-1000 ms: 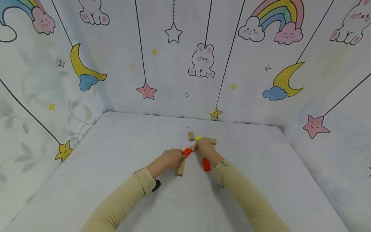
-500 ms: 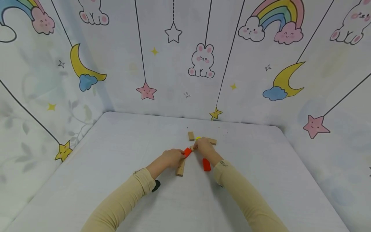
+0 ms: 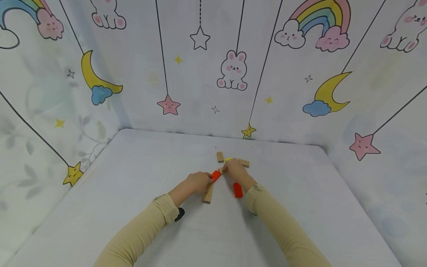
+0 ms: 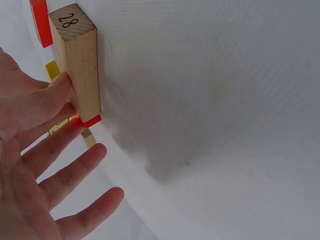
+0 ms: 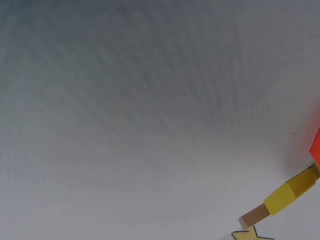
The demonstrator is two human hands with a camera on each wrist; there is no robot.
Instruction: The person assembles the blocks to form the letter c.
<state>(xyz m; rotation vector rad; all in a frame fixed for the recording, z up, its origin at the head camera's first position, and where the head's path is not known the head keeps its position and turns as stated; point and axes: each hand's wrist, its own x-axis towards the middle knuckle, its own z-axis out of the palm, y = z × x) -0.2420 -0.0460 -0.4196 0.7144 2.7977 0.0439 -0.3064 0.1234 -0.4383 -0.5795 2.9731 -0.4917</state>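
In the head view my left hand [image 3: 199, 181] pinches a red block [image 3: 216, 175] with its thumb and forefinger. A long wooden block [image 3: 208, 194] lies beside that hand; the left wrist view shows the number 28 on its end. There the left hand [image 4: 50, 135] has its thumb against the wooden block's side, with the other fingers spread. My right hand [image 3: 236, 170] pinches a small wooden block [image 3: 221, 170] just beyond the red one, its fingertips partly hidden. A yellow block [image 3: 228, 159] shows behind the right hand, which is out of sight in the right wrist view.
Another red block [image 3: 238, 190] lies near the right wrist. Farther back are a short wooden block [image 3: 220, 157] and a wooden block [image 3: 244, 162] to its right. All rest on a white-covered table [image 3: 150, 155], with a printed cloth [image 3: 200, 74] hanging behind.
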